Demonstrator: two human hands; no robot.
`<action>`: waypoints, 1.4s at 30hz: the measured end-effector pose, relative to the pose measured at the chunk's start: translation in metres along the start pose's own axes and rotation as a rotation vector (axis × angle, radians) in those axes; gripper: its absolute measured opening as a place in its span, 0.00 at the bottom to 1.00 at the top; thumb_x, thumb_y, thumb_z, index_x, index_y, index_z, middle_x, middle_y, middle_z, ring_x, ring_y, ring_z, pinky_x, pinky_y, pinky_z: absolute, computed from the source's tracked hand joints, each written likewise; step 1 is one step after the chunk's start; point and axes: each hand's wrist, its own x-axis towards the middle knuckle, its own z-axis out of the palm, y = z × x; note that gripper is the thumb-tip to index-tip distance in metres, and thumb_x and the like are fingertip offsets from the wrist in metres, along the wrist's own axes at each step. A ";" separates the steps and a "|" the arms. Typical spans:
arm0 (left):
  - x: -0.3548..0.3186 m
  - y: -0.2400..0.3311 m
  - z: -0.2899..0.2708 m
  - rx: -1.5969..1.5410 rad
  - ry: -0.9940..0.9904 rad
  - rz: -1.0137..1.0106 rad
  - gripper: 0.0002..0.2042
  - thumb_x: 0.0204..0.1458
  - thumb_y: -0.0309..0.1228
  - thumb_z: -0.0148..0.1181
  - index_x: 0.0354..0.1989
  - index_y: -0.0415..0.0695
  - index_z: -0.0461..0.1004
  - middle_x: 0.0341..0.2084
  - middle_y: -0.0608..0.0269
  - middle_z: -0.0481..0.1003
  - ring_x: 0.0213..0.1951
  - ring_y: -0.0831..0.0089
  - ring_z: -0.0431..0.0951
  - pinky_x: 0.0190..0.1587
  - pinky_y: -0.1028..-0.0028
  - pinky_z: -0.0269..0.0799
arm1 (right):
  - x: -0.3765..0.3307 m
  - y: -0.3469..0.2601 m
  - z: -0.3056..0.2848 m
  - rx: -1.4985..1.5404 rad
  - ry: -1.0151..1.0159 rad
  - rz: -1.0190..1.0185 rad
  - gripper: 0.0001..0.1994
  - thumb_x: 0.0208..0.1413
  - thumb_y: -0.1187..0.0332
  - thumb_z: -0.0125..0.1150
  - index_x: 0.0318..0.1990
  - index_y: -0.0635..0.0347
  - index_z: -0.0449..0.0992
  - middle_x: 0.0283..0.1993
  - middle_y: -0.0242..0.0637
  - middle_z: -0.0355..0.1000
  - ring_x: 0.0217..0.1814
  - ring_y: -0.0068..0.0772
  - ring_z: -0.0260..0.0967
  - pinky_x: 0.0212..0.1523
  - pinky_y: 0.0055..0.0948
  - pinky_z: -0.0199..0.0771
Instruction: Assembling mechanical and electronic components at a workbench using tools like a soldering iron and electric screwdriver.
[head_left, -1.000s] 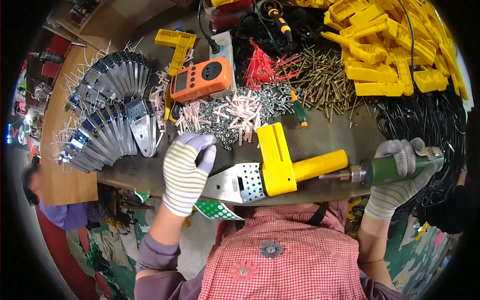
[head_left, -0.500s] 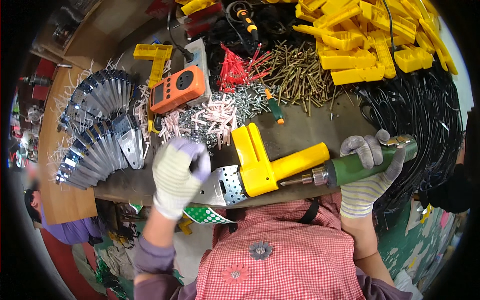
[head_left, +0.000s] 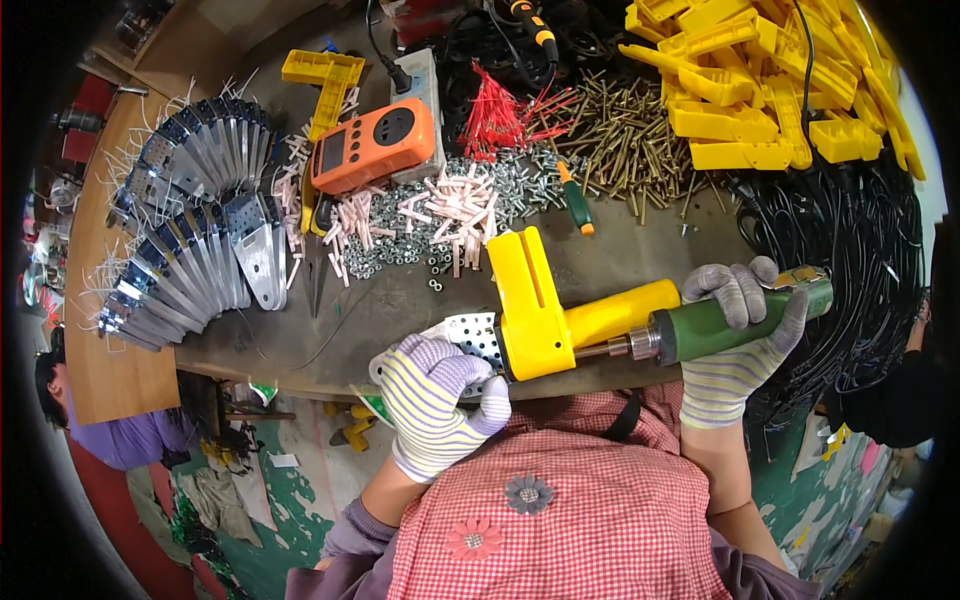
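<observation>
My right hand (head_left: 740, 325), in a striped glove, is wrapped round a green power screwdriver (head_left: 700, 330). Its long bit points left and meets the side of a yellow plastic pistol-shaped housing (head_left: 533, 305) at the table's front edge. A perforated metal plate (head_left: 474, 331) sticks out of the housing's left end. My left hand (head_left: 440, 395), gloved too, is closed over that plate, thumb and fingers near its lower edge. Whether a small part lies between those fingertips is hidden.
Metal plates with white wires (head_left: 190, 250) stand in curved rows at left. Behind lie an orange meter (head_left: 375, 145), pink sleeves (head_left: 465, 210), nuts, long brass-coloured screws (head_left: 630, 130) and a small green screwdriver (head_left: 576, 200). Yellow housings (head_left: 740, 120) and black cables (head_left: 840, 250) pile at right.
My left hand has come down and right from above the bench onto the metal plate. The screwdriver's bit now reaches the housing, where before a gap showed between them.
</observation>
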 end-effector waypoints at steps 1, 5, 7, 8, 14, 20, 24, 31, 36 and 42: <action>-0.001 -0.001 0.000 0.000 0.002 0.000 0.09 0.40 0.31 0.68 0.30 0.48 0.74 0.24 0.63 0.71 0.27 0.61 0.72 0.35 0.62 0.68 | 0.000 0.000 0.001 -0.001 -0.002 0.001 0.17 0.63 0.52 0.60 0.42 0.58 0.71 0.21 0.19 0.48 0.22 0.18 0.48 0.57 0.30 0.63; -0.002 -0.004 0.002 -0.021 0.002 0.027 0.10 0.41 0.31 0.69 0.30 0.48 0.74 0.24 0.62 0.71 0.27 0.62 0.72 0.36 0.62 0.69 | 0.001 0.001 0.001 -0.010 0.008 0.001 0.17 0.63 0.52 0.60 0.42 0.57 0.71 0.21 0.19 0.49 0.22 0.18 0.48 0.58 0.31 0.63; -0.003 -0.005 0.002 -0.030 -0.007 0.031 0.10 0.41 0.31 0.69 0.30 0.48 0.74 0.24 0.62 0.71 0.27 0.63 0.72 0.36 0.63 0.69 | 0.001 0.001 0.001 -0.017 0.012 0.003 0.17 0.63 0.52 0.60 0.42 0.57 0.71 0.21 0.19 0.49 0.22 0.18 0.48 0.57 0.30 0.63; -0.003 -0.005 0.002 -0.049 -0.018 0.018 0.10 0.41 0.30 0.70 0.30 0.47 0.75 0.25 0.63 0.72 0.28 0.63 0.72 0.36 0.63 0.69 | 0.001 0.001 0.001 -0.014 0.020 0.000 0.16 0.63 0.53 0.60 0.42 0.57 0.71 0.21 0.19 0.49 0.22 0.18 0.48 0.57 0.30 0.64; 0.003 -0.003 -0.008 -0.115 -0.098 -0.058 0.12 0.39 0.28 0.72 0.34 0.46 0.78 0.25 0.63 0.72 0.28 0.64 0.71 0.34 0.65 0.69 | -0.002 0.002 0.003 -0.003 0.048 0.000 0.15 0.62 0.54 0.62 0.41 0.56 0.70 0.21 0.19 0.49 0.22 0.18 0.49 0.57 0.30 0.63; 0.001 -0.008 -0.008 -0.127 -0.124 0.008 0.12 0.39 0.28 0.73 0.34 0.45 0.79 0.26 0.62 0.74 0.29 0.62 0.74 0.37 0.63 0.70 | -0.002 0.004 0.000 0.016 0.002 0.005 0.15 0.62 0.54 0.62 0.41 0.56 0.70 0.21 0.19 0.49 0.21 0.18 0.48 0.57 0.30 0.63; 0.003 -0.010 -0.006 -0.095 -0.124 0.048 0.11 0.40 0.28 0.71 0.33 0.44 0.79 0.26 0.61 0.74 0.29 0.61 0.74 0.37 0.62 0.70 | 0.000 0.006 0.003 -0.011 0.056 -0.009 0.15 0.62 0.54 0.62 0.40 0.56 0.70 0.20 0.19 0.48 0.21 0.17 0.47 0.56 0.29 0.63; 0.032 -0.011 -0.016 -0.050 -0.382 0.297 0.09 0.43 0.25 0.67 0.34 0.43 0.75 0.27 0.56 0.73 0.32 0.52 0.76 0.40 0.54 0.76 | -0.003 0.006 0.000 -0.065 0.067 -0.115 0.12 0.63 0.55 0.55 0.41 0.52 0.70 0.20 0.18 0.46 0.23 0.17 0.48 0.49 0.28 0.65; 0.015 -0.023 -0.011 -0.102 -0.284 0.300 0.07 0.45 0.24 0.62 0.30 0.44 0.70 0.26 0.54 0.72 0.26 0.51 0.72 0.32 0.56 0.71 | -0.008 0.024 0.006 -0.148 0.352 -0.086 0.20 0.51 0.46 0.67 0.43 0.47 0.72 0.22 0.19 0.56 0.26 0.22 0.57 0.49 0.32 0.63; 0.009 -0.027 -0.009 -0.120 -0.275 0.220 0.10 0.43 0.27 0.67 0.33 0.47 0.73 0.27 0.55 0.74 0.32 0.50 0.76 0.39 0.54 0.74 | -0.007 -0.003 0.035 -0.214 0.244 -0.030 0.30 0.48 0.38 0.70 0.49 0.49 0.70 0.23 0.22 0.60 0.26 0.26 0.58 0.49 0.34 0.63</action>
